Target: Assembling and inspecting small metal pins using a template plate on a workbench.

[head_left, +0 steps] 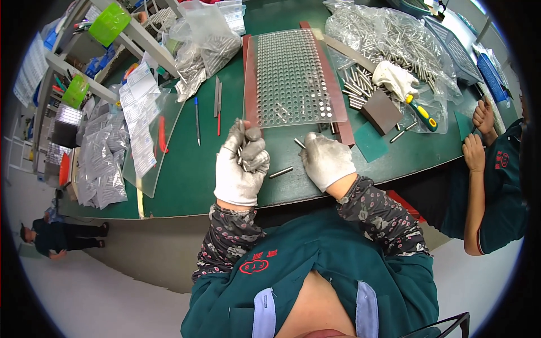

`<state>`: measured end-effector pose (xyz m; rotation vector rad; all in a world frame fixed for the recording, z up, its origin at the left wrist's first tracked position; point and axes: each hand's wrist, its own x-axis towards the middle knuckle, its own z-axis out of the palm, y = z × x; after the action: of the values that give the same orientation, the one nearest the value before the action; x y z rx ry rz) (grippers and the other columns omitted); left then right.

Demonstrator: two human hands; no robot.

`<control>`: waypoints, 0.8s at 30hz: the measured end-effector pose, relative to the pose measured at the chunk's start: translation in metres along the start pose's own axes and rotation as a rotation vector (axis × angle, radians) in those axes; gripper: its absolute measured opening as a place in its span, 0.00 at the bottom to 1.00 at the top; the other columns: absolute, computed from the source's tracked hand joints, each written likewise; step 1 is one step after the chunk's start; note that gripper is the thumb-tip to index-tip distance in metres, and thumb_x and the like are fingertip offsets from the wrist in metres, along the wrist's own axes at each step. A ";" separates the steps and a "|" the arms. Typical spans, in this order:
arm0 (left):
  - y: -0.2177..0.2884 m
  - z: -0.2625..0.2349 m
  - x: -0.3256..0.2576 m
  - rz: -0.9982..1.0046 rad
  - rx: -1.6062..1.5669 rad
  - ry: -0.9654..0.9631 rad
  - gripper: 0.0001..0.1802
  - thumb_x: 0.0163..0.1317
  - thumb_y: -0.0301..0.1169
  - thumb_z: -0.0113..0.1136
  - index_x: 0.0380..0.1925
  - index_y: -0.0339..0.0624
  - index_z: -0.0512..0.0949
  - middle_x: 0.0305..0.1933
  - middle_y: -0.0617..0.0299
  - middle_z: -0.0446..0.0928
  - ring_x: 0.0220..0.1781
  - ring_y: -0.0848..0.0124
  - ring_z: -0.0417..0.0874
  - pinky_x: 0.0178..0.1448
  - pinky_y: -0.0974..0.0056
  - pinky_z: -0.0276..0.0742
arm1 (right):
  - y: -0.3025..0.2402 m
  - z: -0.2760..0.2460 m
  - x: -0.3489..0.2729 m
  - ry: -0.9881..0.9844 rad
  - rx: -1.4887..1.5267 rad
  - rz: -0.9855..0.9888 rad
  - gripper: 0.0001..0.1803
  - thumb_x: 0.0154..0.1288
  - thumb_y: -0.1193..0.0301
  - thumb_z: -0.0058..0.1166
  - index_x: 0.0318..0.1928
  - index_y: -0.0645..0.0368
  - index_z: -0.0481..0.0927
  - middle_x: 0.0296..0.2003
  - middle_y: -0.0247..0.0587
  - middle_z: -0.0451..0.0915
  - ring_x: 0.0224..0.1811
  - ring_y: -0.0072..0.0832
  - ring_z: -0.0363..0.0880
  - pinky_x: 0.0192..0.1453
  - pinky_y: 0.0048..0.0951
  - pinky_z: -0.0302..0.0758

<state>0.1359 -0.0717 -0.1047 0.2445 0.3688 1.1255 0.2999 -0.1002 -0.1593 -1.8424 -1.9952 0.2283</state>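
At a green worktop point(191, 169), we see two gloved hands at work among small metal pins. The left hand point(241, 163) is curled into a fist around a bundle of pins point(245, 158), held upright just above the near edge of the worktop. The right hand point(326, 159) lies palm down beside it, fingers together, its fingertips touching a single loose pin point(299, 143); whether it grips that pin we cannot tell. Another pin point(280, 172) lies on the worktop between the two hands. Just beyond them rests a clear perforated plate point(288, 76), a few pins standing in its holes. To the right, a heap of pins on plastic sheeting point(389, 34), a white cloth point(396, 79) and a screwdriver with a yellow and green handle point(421, 112). A co-worker's forearm point(476, 186) leans at the far right.
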 end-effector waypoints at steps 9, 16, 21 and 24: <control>0.016 -0.007 0.001 0.098 -0.165 0.092 0.07 0.63 0.30 0.50 0.36 0.39 0.72 0.31 0.63 0.68 0.24 0.80 0.67 0.22 0.79 0.63 | -0.019 -0.009 0.005 -0.156 0.022 -0.284 0.09 0.54 0.68 0.51 0.33 0.57 0.68 0.28 0.44 0.74 0.30 0.42 0.76 0.31 0.40 0.72; 0.023 -0.015 0.007 0.024 0.272 0.095 0.09 0.63 0.34 0.49 0.37 0.42 0.71 0.27 0.65 0.70 0.13 0.84 0.54 0.13 0.80 0.49 | -0.012 -0.012 0.012 -0.214 0.058 -0.272 0.06 0.52 0.70 0.51 0.28 0.60 0.75 0.29 0.47 0.76 0.34 0.41 0.78 0.34 0.39 0.75; 0.021 -0.011 0.004 0.052 0.729 0.046 0.12 0.63 0.39 0.51 0.36 0.42 0.72 0.21 0.71 0.66 0.12 0.85 0.55 0.14 0.79 0.48 | -0.016 -0.046 0.024 -0.135 0.458 -0.225 0.08 0.53 0.70 0.51 0.30 0.61 0.70 0.26 0.52 0.75 0.31 0.47 0.76 0.35 0.43 0.72; 0.023 -0.004 0.006 0.085 0.796 0.073 0.10 0.62 0.37 0.53 0.37 0.43 0.73 0.21 0.73 0.67 0.13 0.86 0.57 0.15 0.79 0.49 | -0.033 -0.052 0.043 -0.021 0.584 -0.261 0.08 0.54 0.70 0.51 0.32 0.61 0.71 0.22 0.49 0.74 0.28 0.46 0.75 0.31 0.40 0.70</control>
<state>0.1180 -0.0566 -0.1006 0.9250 0.8715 1.0260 0.2894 -0.0697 -0.0914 -1.2097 -1.8896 0.6705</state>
